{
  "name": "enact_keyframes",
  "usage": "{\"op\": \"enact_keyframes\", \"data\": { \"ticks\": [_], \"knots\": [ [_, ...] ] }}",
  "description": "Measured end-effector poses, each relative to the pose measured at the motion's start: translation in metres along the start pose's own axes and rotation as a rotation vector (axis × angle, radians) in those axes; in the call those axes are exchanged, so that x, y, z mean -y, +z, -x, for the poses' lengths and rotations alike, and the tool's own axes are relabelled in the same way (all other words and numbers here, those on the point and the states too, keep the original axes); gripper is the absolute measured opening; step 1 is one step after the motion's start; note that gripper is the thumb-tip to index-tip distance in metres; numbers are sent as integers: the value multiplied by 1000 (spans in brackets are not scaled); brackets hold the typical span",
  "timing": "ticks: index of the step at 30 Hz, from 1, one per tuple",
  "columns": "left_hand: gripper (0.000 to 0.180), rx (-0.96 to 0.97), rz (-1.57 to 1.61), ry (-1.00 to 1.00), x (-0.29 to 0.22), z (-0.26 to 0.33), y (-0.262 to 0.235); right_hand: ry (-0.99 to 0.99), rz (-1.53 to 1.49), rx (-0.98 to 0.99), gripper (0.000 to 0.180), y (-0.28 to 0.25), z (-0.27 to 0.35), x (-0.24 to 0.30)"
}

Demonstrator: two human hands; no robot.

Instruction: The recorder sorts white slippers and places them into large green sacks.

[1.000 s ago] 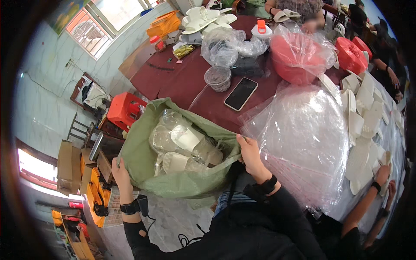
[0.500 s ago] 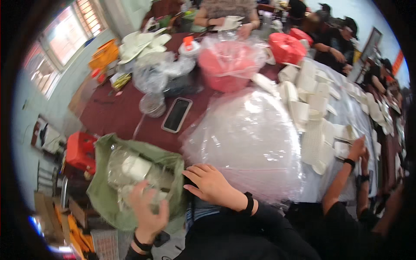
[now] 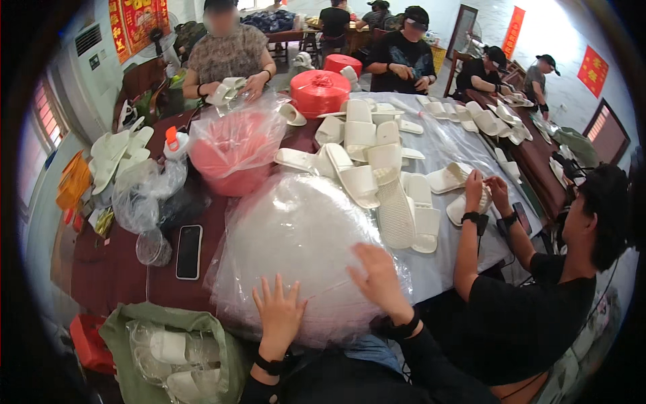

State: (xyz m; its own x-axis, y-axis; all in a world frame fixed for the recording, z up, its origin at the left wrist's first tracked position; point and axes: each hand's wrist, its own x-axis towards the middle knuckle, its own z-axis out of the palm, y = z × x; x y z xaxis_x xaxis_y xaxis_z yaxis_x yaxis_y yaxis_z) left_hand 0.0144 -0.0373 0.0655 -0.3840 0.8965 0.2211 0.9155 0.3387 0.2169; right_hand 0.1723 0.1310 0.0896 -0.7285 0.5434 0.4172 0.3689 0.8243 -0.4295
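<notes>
Fingers of both hands, left hand (image 3: pixel 279 313) and right hand (image 3: pixel 377 273), were spread wide, flat on the crinkled, glossy clear plastic-bag heap (image 3: pixel 303 242), at six o'clock on the desk (image 3: pixel 121 269).

Daylight from a window (image 3: pixel 48 128) on my left fills the room evenly; I see only soft shadows on the table (image 3: pixel 121 269). Glare gleams on the clear plastic bag (image 3: pixel 303 236), and the white slippers (image 3: pixel 377 168) run nearly overexposed. My right hand (image 3: pixel 378 273) is motion-blurred. Fisheye distortion bends the edges into a black rim.
</notes>
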Motion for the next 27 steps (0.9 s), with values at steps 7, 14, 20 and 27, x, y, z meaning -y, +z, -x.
{"op": "enact_keyframes", "data": {
  "ticks": [7,14,20,27],
  "knots": [
    [47,-35,53,22,1,2,22,600,288,-420,48,-19,9,-117],
    [32,-154,110,22,18,1,25,917,147,-210,59,-1,4,-112],
    [26,-412,200,124,5,-6,13,815,132,-272,57,0,11,-125],
    [29,-215,219,342,-26,8,16,880,-5,-290,33,1,13,-141]
  ]
}}
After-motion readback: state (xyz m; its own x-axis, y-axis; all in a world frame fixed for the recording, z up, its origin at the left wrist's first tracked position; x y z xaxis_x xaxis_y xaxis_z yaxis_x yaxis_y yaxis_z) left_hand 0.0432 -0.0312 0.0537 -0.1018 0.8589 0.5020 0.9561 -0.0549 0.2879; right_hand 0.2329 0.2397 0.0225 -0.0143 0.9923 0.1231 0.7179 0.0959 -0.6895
